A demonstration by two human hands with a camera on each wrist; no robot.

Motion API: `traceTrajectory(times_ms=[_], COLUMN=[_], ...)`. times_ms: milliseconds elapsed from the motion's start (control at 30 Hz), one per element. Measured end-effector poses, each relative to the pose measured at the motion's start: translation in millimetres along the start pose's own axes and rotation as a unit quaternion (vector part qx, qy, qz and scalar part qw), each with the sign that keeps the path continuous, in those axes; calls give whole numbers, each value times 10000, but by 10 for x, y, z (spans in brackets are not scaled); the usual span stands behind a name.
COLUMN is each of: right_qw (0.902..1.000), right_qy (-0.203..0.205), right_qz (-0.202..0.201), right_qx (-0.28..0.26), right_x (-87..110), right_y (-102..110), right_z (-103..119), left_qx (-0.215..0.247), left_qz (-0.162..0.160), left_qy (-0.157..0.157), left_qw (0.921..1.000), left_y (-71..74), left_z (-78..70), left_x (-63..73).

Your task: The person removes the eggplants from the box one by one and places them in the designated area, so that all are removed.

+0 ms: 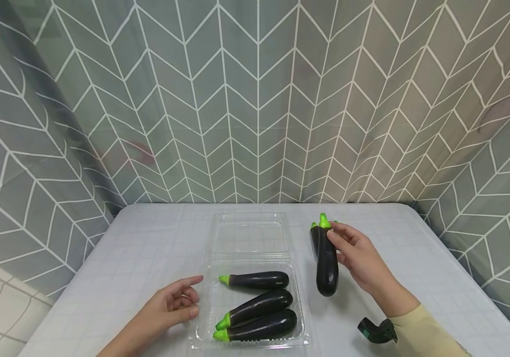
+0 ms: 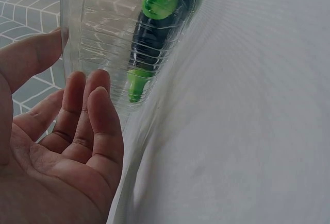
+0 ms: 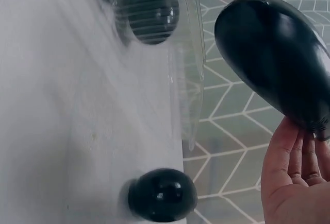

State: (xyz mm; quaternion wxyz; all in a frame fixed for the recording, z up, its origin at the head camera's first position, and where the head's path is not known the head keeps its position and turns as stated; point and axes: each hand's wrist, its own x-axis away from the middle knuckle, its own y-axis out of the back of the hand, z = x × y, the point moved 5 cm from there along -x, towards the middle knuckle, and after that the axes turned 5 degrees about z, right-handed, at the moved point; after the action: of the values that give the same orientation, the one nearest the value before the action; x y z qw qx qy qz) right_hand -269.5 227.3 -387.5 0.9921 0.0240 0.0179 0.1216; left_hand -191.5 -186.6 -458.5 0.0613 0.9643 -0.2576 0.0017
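Note:
My right hand (image 1: 364,258) pinches a dark eggplant (image 1: 327,265) near its green stem, to the right of a clear plastic clamshell box (image 1: 207,317). The held eggplant's rounded end fills the upper right of the right wrist view. Behind it, another eggplant (image 1: 314,238) lies on the table, mostly hidden. Three eggplants lie crosswise in the box: one at the back (image 1: 259,280), one in the middle (image 1: 261,307) and one in front (image 1: 263,325), stems leftward. My left hand (image 1: 167,307), fingers loosely bent and holding nothing, is at the box's left side; contact is unclear.
The box's clear lid (image 1: 250,235) lies folded back toward the far edge of the white-covered table (image 1: 147,248). A patterned grey curtain (image 1: 259,99) rises behind and at both sides. A black wrist device (image 1: 377,331) sits by the right sleeve.

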Motion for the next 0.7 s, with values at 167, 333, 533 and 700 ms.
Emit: traceTrajectory(times_ms=[167, 333, 533, 700], right_qw=[9999, 9998, 9994, 9986], right_qy=[-39, -115, -66, -107], right_qz=[-5, -175, -316, -469], right_qx=[-100, -14, -118, -233], right_x=[-6, -10, -16, -53], right_y=[96, 247, 449, 655], right_z=[11, 40, 87, 90], left_qx=[-39, -77, -117, -84], left_qz=[8, 33, 59, 30], left_qy=[-46, -114, -196, -148], left_qw=[10000, 9999, 9997, 9999], left_y=[-1, -5, -7, 1], left_z=[1, -1, 2, 4], left_x=[6, 7, 5, 7])
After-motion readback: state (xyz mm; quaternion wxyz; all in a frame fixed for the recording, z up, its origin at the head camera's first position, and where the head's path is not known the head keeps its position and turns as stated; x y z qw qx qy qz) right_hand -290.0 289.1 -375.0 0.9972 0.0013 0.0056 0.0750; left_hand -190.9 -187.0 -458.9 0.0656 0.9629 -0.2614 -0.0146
